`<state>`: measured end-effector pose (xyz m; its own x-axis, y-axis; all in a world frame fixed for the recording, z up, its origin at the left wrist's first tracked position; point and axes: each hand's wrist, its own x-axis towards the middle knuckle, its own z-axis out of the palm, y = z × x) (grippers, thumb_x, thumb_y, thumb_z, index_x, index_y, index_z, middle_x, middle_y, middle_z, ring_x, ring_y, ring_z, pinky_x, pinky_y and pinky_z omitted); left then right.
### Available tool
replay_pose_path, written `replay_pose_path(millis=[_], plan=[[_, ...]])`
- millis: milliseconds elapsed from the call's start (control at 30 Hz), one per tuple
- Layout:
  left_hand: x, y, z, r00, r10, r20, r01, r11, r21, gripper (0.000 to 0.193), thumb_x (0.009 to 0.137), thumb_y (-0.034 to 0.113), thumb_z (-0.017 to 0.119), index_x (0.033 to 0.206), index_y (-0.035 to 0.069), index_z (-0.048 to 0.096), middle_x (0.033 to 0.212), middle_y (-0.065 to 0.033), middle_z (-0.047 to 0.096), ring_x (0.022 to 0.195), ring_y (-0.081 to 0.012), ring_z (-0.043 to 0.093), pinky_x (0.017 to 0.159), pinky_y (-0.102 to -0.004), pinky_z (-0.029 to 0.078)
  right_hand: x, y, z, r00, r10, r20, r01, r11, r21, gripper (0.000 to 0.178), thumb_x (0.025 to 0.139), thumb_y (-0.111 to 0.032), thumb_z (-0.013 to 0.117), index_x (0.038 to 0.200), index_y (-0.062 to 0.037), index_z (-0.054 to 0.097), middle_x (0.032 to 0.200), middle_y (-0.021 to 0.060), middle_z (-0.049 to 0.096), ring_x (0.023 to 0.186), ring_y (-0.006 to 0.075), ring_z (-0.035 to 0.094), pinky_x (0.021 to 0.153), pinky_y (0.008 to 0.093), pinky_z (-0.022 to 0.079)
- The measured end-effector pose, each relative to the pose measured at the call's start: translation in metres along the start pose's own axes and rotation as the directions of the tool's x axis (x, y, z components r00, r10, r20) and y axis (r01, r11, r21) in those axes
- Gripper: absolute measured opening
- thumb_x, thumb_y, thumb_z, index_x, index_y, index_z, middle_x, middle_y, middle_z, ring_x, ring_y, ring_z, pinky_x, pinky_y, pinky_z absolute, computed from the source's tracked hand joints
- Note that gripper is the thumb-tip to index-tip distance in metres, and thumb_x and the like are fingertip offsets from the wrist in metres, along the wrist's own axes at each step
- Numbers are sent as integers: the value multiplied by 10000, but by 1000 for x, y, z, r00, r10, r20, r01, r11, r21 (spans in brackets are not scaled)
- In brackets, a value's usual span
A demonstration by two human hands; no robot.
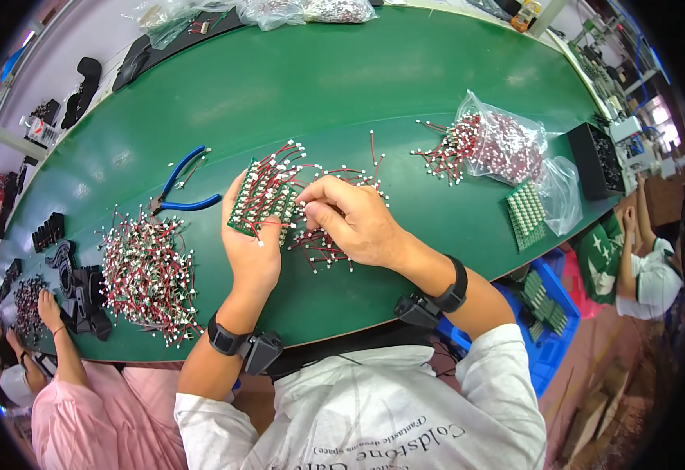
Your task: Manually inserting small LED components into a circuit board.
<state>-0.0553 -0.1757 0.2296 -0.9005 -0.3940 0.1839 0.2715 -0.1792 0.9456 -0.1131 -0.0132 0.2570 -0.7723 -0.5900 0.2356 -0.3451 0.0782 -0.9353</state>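
My left hand (pixel 250 252) grips a green circuit board panel (pixel 242 210) by its edges, tilted above the table. Many red wire leads with white connectors stand up from the panel. Beside its right edge, my right hand (pixel 364 223) is closed in a pinch on a red wire lead (pixel 302 205), mostly hidden by the fingertips. Under and behind the right hand lies a loose spread of the same red leads (pixel 323 254).
At left are blue-handled cutters (pixel 191 206) and a large heap of wired pieces (pixel 148 274). To the right: a clear bag of leads (pixel 507 145), another panel (pixel 525 215), a black bin (pixel 595 160) and a blue crate (pixel 550 364). A co-worker's hand (pixel 49 311) rests far left.
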Motion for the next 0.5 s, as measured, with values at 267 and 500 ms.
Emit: replay_pose_path(millis=[267,500], plan=[[-6,-4,1,995,65,77,-70,996,59,590,835,-73,572,1390,-40,377,1276,-119,561,1144,-169,576,998,-308,451,4,2,1,996,39,-77,-37,999,32,93,889,-44,618,926,41,623,776,94,687,708,107,650,617,280,516],[-12,3,13,985,84,149,-113,975,194,574,850,-77,547,1395,-42,372,1283,-115,544,1148,-168,563,996,-307,447,7,12,3,955,-233,-182,196,960,-197,111,823,-33,664,895,33,613,747,135,640,578,205,598,535,330,473]])
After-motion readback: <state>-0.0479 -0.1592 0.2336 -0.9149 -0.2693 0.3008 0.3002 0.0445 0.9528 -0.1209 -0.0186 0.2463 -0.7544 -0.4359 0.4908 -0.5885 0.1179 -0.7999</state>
